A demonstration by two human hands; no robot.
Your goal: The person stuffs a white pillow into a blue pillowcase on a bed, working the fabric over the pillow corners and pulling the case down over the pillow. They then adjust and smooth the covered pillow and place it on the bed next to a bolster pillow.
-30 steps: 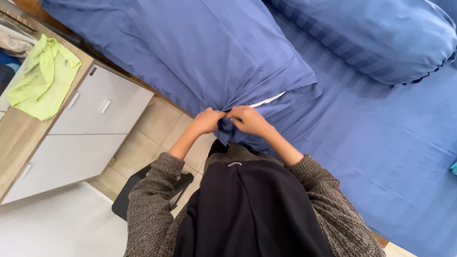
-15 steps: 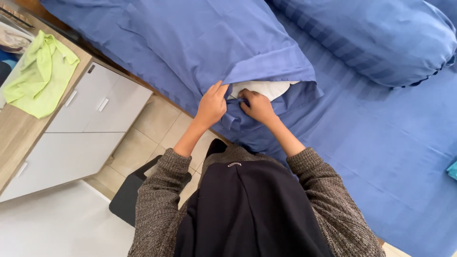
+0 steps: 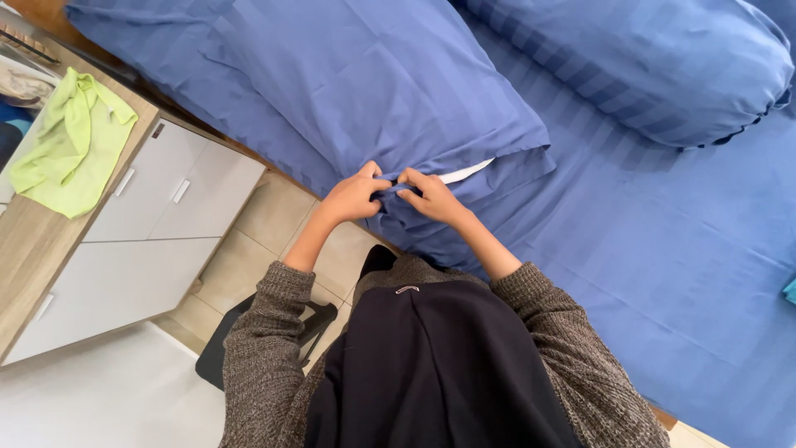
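Observation:
A pillow in a blue striped pillowcase (image 3: 373,83) lies on the bed near its edge. A thin strip of the white pillow (image 3: 466,172) shows at the case's open end. My left hand (image 3: 352,197) and my right hand (image 3: 429,196) sit side by side at that open end, both pinching the blue fabric of the hem between fingers and thumb. Their fingertips nearly touch each other. My grey knit sleeves and dark top fill the lower middle of the view.
A second blue pillow (image 3: 655,66) lies at the upper right on the blue striped sheet (image 3: 663,249). At the left stands a wooden-topped cabinet with white drawers (image 3: 157,207), a lime green cloth (image 3: 70,145) on it. Beige floor tiles lie between cabinet and bed.
Half a second ago my hands were apart with more white pillow showing; now they have come together at the hem, and the case's open end is drawn nearly closed.

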